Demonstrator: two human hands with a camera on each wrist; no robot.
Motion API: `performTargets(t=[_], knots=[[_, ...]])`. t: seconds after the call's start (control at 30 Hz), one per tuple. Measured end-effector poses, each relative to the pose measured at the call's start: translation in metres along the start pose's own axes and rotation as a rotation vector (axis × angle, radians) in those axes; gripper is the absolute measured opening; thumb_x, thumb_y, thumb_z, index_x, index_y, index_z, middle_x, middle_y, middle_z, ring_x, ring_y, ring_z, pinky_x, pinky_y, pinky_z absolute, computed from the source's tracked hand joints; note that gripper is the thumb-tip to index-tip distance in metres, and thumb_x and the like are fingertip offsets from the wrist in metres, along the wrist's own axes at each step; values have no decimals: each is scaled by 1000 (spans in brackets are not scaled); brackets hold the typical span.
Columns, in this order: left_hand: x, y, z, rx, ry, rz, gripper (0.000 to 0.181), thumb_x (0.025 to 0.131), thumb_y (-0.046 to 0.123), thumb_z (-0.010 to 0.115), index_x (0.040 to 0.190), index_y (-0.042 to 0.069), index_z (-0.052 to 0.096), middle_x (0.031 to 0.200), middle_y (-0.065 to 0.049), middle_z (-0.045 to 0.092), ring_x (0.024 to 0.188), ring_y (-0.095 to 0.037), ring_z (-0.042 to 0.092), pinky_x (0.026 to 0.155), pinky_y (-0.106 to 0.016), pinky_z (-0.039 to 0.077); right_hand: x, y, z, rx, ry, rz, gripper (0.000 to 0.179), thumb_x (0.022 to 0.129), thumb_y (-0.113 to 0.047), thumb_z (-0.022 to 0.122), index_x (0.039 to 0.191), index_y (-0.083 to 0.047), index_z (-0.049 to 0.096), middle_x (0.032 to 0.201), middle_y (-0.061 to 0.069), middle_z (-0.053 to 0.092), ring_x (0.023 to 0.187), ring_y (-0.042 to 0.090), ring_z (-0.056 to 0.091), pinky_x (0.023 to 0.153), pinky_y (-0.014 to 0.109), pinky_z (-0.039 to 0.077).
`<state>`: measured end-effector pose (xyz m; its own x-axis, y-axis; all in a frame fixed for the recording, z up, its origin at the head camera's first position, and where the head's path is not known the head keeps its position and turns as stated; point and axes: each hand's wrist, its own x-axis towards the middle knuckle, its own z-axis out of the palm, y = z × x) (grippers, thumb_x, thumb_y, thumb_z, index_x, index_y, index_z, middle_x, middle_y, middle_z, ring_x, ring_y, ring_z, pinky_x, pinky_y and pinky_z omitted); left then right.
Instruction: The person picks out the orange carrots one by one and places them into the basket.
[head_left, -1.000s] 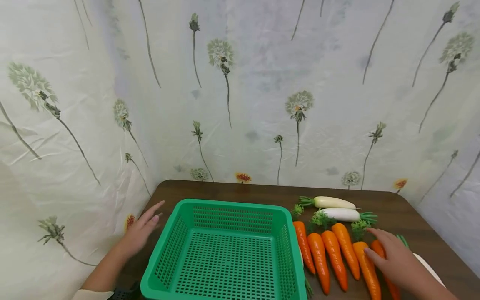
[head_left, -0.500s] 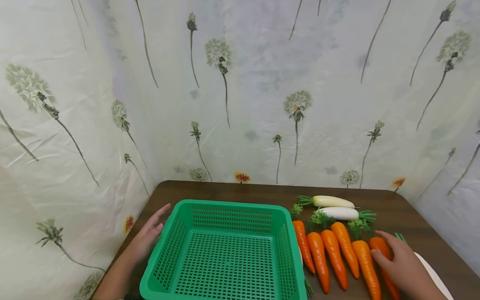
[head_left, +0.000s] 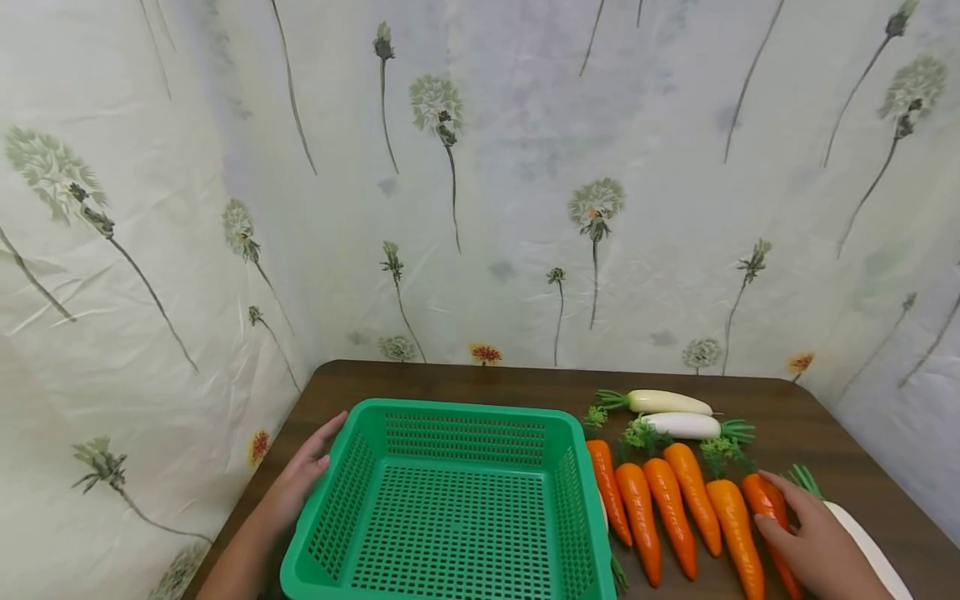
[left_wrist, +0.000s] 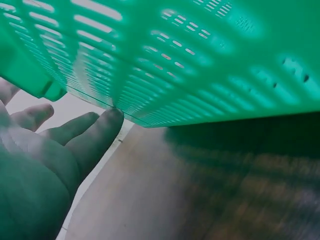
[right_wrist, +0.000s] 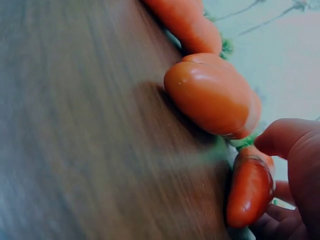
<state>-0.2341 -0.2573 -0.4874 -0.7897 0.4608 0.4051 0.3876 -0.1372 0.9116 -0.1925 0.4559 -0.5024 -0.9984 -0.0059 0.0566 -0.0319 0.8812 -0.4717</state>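
Early stage, by our reading

Glossy, tapered carrots (head_left: 670, 510) and smooth, pale radishes (head_left: 670, 403) all lie outside the slotted green plastic basket (head_left: 465, 407) on the wood-grained tabletop (head_left: 450, 379). Left hand (head_left: 292, 490), fingers extended, meets the basket's side; right hand (head_left: 816, 535) straddles the rightmost carrot (head_left: 761, 497), grip unclear to us.

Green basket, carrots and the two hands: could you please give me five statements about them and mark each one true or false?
1. The left hand is beside the basket. True.
2. The carrots lie inside the basket. False: they lie on the table, to the right of it.
3. Two radishes lie behind the carrots. True.
4. The right hand is over the basket. False: it is at the rightmost carrot.
5. The basket stands upside down. False: its open side faces up.
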Motion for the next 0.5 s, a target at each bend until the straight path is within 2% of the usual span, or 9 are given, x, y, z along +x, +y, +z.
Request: performTargets(t=[0.1,0.17,0.23,0.33,0.4,0.5], knots=[[0,-2,1,-32,-12,1,58,110,2,25,165,-4,8,170,4,31,142,-8,49,107,-25,47,-2,2,0,-12,10,-32,68,102,-28,66,151,12,41,141,41,52,122,58,56,87,58,54],[0,-4,2,-38,-21,14,59,109,0,25,165,-6,7,172,4,28,144,-6,46,109,-24,45,-4,4,1,-24,12,-39,68,101,-26,68,151,12,42,141,40,53,122,55,57,84,48,56],[0,-6,2,-37,-24,24,60,108,-2,27,164,-7,6,174,5,23,147,-3,40,111,-21,42,-4,5,1,-32,8,-42,69,100,-27,69,151,11,42,141,39,54,122,55,58,83,46,56],[0,-8,3,5,-12,33,64,104,-6,31,163,-10,6,177,0,11,153,4,25,116,-15,30,-4,5,3,-33,4,-40,69,100,-29,69,151,11,42,141,39,54,122,56,57,84,49,56],[0,-8,3,24,-3,29,68,101,-8,33,163,-10,7,178,-4,3,154,9,17,116,-11,23,-3,5,3,-34,-3,-35,70,101,-30,68,151,11,42,141,40,53,123,58,56,88,59,54],[1,-8,2,41,1,19,71,98,-9,35,163,-10,8,177,-9,-5,153,12,13,114,-9,21,-1,5,4,-30,-15,-14,72,101,-31,68,152,10,40,142,40,53,124,59,55,91,66,50]])
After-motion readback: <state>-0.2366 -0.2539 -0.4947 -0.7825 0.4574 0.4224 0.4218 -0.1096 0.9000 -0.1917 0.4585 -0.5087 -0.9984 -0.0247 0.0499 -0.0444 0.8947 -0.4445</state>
